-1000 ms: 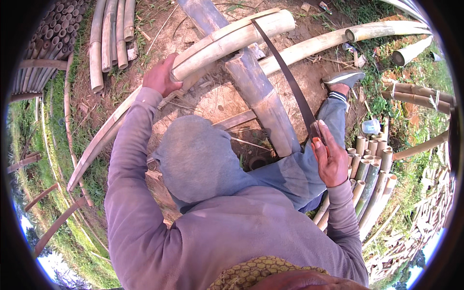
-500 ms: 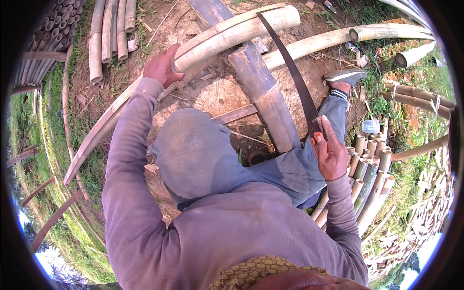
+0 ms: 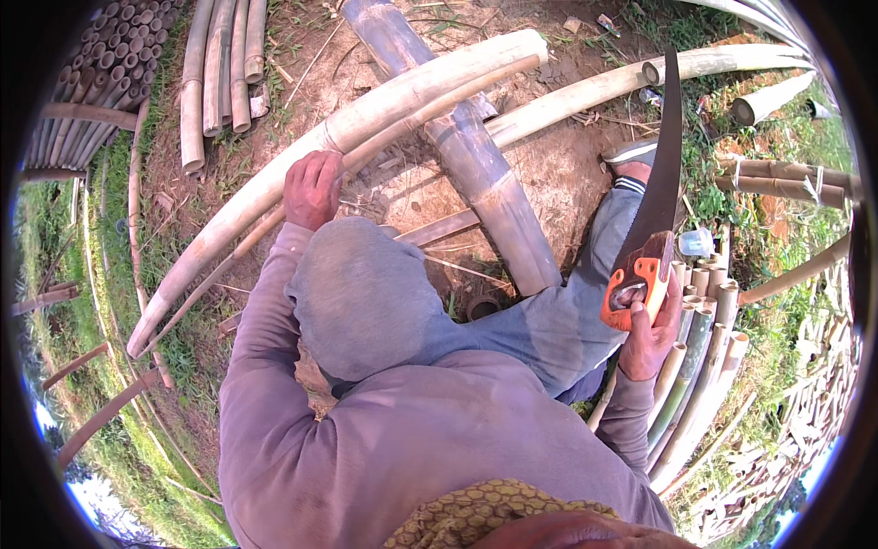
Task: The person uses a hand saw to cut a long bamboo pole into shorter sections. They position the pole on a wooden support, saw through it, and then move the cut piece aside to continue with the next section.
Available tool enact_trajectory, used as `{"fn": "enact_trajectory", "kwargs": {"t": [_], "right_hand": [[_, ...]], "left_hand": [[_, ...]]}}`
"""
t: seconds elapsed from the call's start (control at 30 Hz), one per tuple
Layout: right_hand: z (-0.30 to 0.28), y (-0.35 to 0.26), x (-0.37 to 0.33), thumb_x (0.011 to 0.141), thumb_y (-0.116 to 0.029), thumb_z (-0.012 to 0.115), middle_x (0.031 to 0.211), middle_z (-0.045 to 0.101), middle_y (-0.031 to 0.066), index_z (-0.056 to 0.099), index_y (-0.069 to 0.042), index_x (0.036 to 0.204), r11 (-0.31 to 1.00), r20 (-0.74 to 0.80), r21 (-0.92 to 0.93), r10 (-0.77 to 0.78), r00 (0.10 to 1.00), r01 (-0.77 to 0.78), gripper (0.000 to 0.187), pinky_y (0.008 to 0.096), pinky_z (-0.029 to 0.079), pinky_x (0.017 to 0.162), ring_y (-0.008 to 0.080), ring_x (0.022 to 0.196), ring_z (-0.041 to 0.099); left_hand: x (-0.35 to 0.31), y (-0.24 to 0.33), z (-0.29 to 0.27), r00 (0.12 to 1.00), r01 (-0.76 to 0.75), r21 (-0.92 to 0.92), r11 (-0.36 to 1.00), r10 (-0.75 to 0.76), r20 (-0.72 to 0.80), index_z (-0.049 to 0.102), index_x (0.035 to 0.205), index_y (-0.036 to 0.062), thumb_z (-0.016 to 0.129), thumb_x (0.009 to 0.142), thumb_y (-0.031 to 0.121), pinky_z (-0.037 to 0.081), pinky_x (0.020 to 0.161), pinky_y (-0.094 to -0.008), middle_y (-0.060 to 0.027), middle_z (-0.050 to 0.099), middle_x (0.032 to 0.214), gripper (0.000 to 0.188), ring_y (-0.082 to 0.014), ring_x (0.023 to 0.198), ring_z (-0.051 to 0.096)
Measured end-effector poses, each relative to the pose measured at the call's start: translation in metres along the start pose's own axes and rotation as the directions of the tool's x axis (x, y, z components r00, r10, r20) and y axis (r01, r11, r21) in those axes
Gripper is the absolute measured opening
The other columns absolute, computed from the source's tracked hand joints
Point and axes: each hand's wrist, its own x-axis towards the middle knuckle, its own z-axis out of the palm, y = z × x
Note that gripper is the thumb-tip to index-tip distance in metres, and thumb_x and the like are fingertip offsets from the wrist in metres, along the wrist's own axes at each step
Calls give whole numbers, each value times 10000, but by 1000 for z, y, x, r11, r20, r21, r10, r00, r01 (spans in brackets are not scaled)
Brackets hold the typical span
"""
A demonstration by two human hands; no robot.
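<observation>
A long pale bamboo pole (image 3: 402,91) runs from the lower left to the upper middle. A narrower bamboo length (image 3: 412,122) lies along its near side. The pole rests across a thick grey bamboo beam (image 3: 489,188) on the ground. My left hand (image 3: 312,188) is closed on the pole's near side at a joint, its fingertips partly hidden. On the right, my right hand (image 3: 651,337) grips a handsaw (image 3: 660,183) by its orange and brown handle. The saw's dark curved blade points away from me, apart from the held pole.
Another bamboo pole (image 3: 567,105) lies behind, reaching right. Cut bamboo tubes (image 3: 700,366) are bundled beside my bent leg (image 3: 558,329). More poles (image 3: 219,69) lie at the far left near a stacked pile (image 3: 114,55). A clear plastic cup (image 3: 697,242) sits by the bundle.
The saw has moved off the pole's far end to the right, its blade now pointing farther away. The held pole has turned and shifted; my left hand has moved slightly nearer.
</observation>
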Motion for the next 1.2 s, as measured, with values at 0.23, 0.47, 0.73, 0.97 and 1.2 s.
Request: {"fn": "enact_trajectory", "kwargs": {"t": [0.23, 0.47, 0.73, 0.97, 1.2], "right_hand": [[45, -45, 33, 1001, -197, 711, 1256, 650, 177, 294, 50, 1618, 962, 96, 95, -265, 959, 257, 785, 325, 588, 851, 240, 1088, 683], [107, -8, 77, 1000, -110, 736, 1359, 667, 170, 554, 63, 1463, 952, 108, -90, -283, 953, 293, 527, 339, 526, 1030, 230, 1204, 665], [120, 10, 80, 983, -125, 730, 1293, 717, 225, 614, 88, 1393, 935, 231, -89, -316, 920, 343, 476, 386, 552, 1004, 298, 1167, 723], [120, 17, 84, 973, -124, 740, 1293, 713, 249, 633, 86, 1369, 921, 254, -85, -349, 902, 380, 461, 393, 549, 1015, 345, 1172, 728], [110, 22, 87, 978, -128, 718, 1279, 721, 245, 638, 100, 1353, 904, 291, -99, -374, 881, 416, 446, 396, 550, 1017, 336, 1174, 724]], "left_hand": [[3, 31, 4, 985, -66, -214, 975, 99, 144, 736, 1242, 162, 765, 910, 349, 480, 974, -436, -67, 687, 1168, 382, -298, 1121, 648], [204, 59, 77, 927, 370, -167, 914, -351, 134, 723, 1298, 163, 652, 924, 551, 465, 1045, -503, -118, 709, 1275, 544, -354, 1215, 644], [253, 84, 85, 659, 682, -80, 727, -564, 498, 798, 1256, 181, 609, 829, 772, 453, 1101, -475, -155, 769, 1250, 754, -350, 1197, 704], [258, 83, 86, 625, 678, -4, 735, -574, 529, 777, 1299, 178, 578, 815, 822, 463, 1080, -439, -147, 760, 1283, 830, -320, 1224, 703], [249, 69, 110, 685, 666, -54, 744, -580, 441, 813, 1220, 187, 582, 780, 852, 449, 981, -485, -113, 800, 1150, 830, -308, 1125, 725]]}}
